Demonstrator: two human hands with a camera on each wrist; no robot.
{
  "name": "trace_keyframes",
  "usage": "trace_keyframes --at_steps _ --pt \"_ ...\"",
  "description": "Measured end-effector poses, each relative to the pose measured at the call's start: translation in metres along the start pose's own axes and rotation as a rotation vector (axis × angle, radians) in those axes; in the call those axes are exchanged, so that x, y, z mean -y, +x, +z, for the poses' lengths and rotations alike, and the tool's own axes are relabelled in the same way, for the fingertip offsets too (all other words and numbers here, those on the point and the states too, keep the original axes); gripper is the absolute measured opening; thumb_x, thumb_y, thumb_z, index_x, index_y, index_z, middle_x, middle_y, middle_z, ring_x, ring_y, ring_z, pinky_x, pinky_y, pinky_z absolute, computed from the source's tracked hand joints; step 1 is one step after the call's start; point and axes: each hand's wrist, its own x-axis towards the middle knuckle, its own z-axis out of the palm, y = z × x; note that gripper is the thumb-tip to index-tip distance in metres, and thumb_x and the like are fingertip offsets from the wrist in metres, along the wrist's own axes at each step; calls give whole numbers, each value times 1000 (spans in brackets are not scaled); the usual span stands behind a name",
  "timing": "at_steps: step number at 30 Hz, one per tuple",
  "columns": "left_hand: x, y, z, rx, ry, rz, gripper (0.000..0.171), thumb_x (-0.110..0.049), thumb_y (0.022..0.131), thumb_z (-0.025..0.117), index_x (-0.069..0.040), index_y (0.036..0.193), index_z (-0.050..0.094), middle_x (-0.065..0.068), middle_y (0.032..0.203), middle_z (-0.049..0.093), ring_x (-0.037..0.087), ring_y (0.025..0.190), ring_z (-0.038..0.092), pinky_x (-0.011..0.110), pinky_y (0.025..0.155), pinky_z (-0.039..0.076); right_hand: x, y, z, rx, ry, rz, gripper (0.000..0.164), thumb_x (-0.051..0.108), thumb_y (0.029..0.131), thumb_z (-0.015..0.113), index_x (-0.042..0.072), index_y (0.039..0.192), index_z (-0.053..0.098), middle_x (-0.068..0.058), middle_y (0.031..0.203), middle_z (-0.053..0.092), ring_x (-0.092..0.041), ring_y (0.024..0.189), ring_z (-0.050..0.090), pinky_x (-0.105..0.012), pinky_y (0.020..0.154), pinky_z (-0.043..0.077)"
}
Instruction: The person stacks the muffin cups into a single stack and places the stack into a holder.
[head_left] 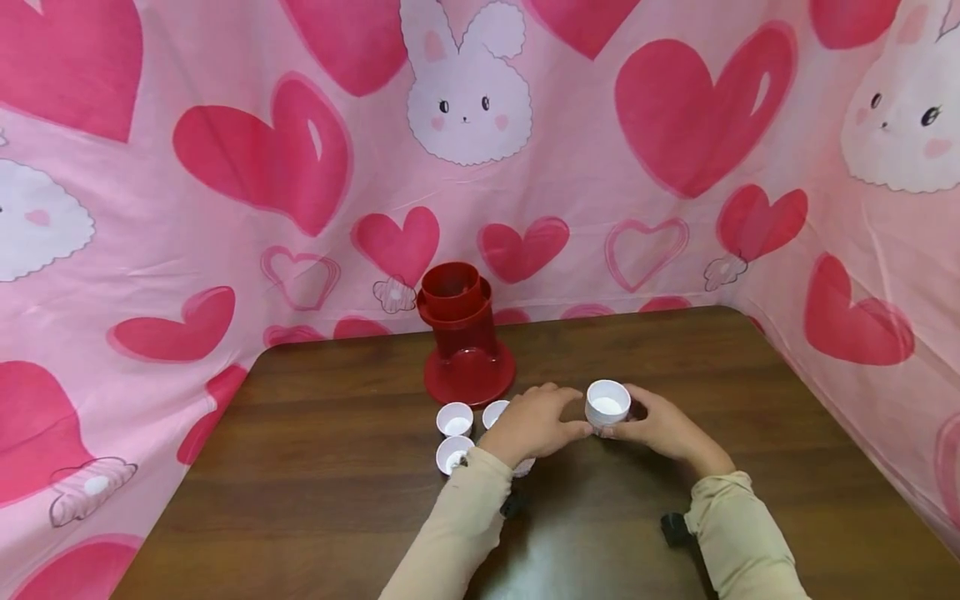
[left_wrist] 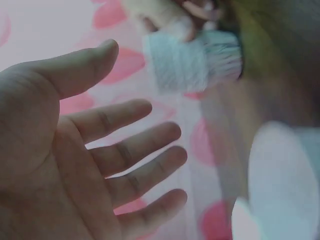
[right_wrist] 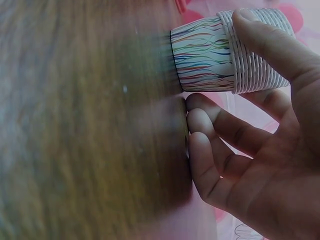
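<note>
A stack of nested white paper cups (head_left: pixel 607 407), printed with coloured wavy lines (right_wrist: pixel 202 55), is upright at the right of the group. My right hand (head_left: pixel 660 427) grips its rims between thumb and fingers from the right. The other right fingertips (right_wrist: pixel 199 142) are near the tabletop. On the stack's left side my left hand (head_left: pixel 534 423) is spread with bent-free fingers, its palm (left_wrist: pixel 65 180) bare and apart from the stack. Single white cups (head_left: pixel 454 419) stand under and beside the left hand, some partly hidden by it.
Behind the cups stands a red cylindrical holder (head_left: pixel 468 333) on a round base. The brown wooden table (head_left: pixel 315 500) ends at a pink cloth (head_left: pixel 570 150) with hearts and rabbits. White cups (left_wrist: pixel 282 185) look blurred close to the left wrist camera.
</note>
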Motion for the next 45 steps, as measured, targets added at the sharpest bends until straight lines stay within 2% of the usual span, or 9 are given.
trace_keyframes --at_steps 4,8,12,16,21,25,31,36,45 --pt "20 -29 -19 -15 -106 -10 49 -41 96 67 -17 139 62 2 133 62 21 122 57 42 102 46 -1 0 -1 -2 -9 18 66 32 80 87 2 133 59 -10 115 66 -30 107 58 -52 93 45" --pt "50 -57 -34 -63 -173 -19 45 -36 95 69 -14 133 65 2 125 64 21 114 59 41 97 49 1 1 -1 -9 -39 32 69 32 80 87 1 134 58 -13 118 66 -34 110 58 -56 95 44" --pt "80 -79 -44 -82 -192 -60 31 -28 93 73 -13 120 68 -2 102 66 17 92 61 36 79 53 2 2 -3 -9 -54 44 72 34 80 87 0 136 57 -17 123 64 -39 116 56 -62 98 41" --pt "101 -94 -47 -61 -139 -147 23 -27 91 76 -13 108 68 -6 84 62 14 74 57 32 64 50 1 2 -4 2 -43 59 74 34 81 86 -1 138 55 -19 124 63 -40 117 54 -63 99 40" --pt "106 -100 -43 -7 -20 -230 31 -37 86 79 -12 98 65 -7 74 59 15 67 54 35 61 46 0 0 -6 -3 -48 56 73 31 82 86 -3 138 53 -21 124 63 -42 117 54 -65 99 39" --pt "106 -101 -37 30 21 -278 36 -41 85 79 -11 98 63 -4 73 58 17 67 54 39 63 46 0 1 -5 -3 -43 41 72 30 82 86 -3 137 54 -20 122 64 -40 115 55 -61 99 40" --pt "107 -102 -28 65 11 -314 53 -42 84 80 -5 116 60 3 85 64 23 78 61 44 73 51 0 5 -2 6 -45 42 72 33 82 86 -1 137 55 -18 121 64 -38 114 55 -59 98 40" --pt "108 -101 -26 88 -13 -317 65 -40 79 86 -5 127 59 10 102 67 26 89 63 47 83 52 0 7 -3 12 -44 34 72 30 82 86 -3 138 54 -20 123 64 -40 116 55 -61 99 40" --pt "109 -103 -27 116 -66 -215 60 -24 74 90 -5 122 61 7 101 64 24 89 61 45 83 51 1 5 -2 15 -45 45 71 30 82 86 -2 137 55 -19 122 64 -40 116 55 -61 99 40"
